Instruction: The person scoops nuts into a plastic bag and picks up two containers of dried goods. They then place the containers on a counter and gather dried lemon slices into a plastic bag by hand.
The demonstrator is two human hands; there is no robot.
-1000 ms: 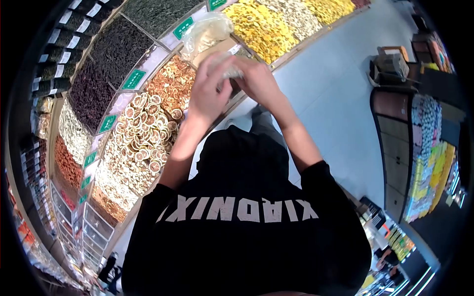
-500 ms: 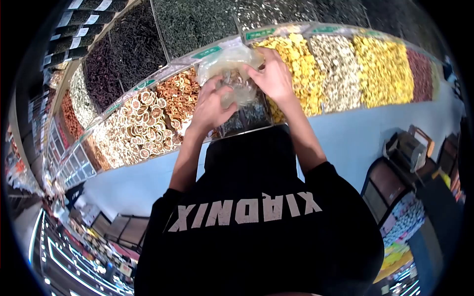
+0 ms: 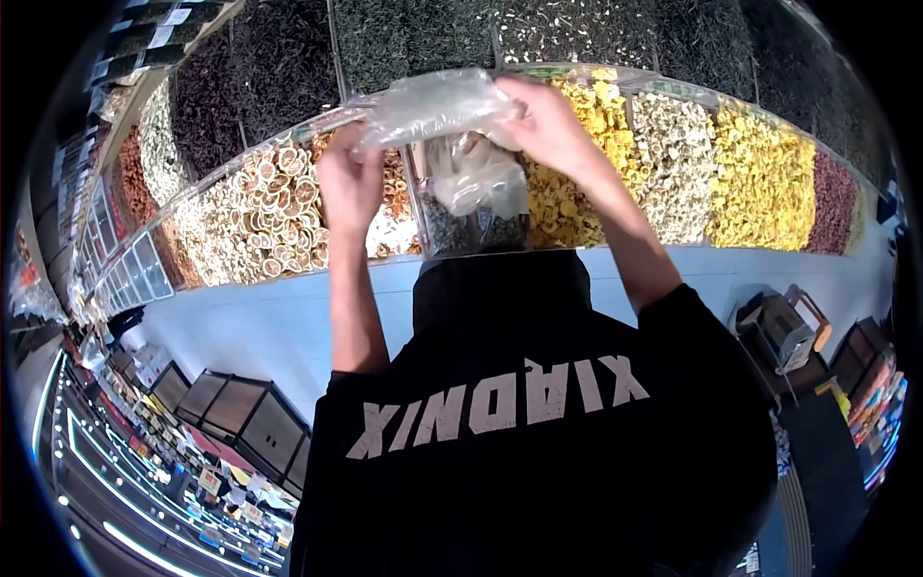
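Observation:
A clear plastic bag [image 3: 433,106] is stretched between my two hands above the bins. My left hand [image 3: 351,183] pinches its left end, over the bin of reddish-orange dried slices [image 3: 394,183]. At the right end my right hand [image 3: 548,120] has its fingers closed on the plastic, beside the yellow dried flowers [image 3: 601,115]. Below the bag, bunched clear plastic [image 3: 471,178] lies over a small compartment of dark pieces [image 3: 500,231]. Whether the two pieces of plastic are joined I cannot tell.
Dried citrus slices [image 3: 279,202] fill a bin at the left. Pale dried flowers [image 3: 673,154] and more yellow ones [image 3: 764,178] stand to the right. Dark dried leaves [image 3: 413,43] lie behind. A cardboard box [image 3: 774,327] sits at the lower right.
My hands have moved apart, the left one to the left and the right one slightly to the right. The plastic between them is now spread wide, with bunched plastic visible below.

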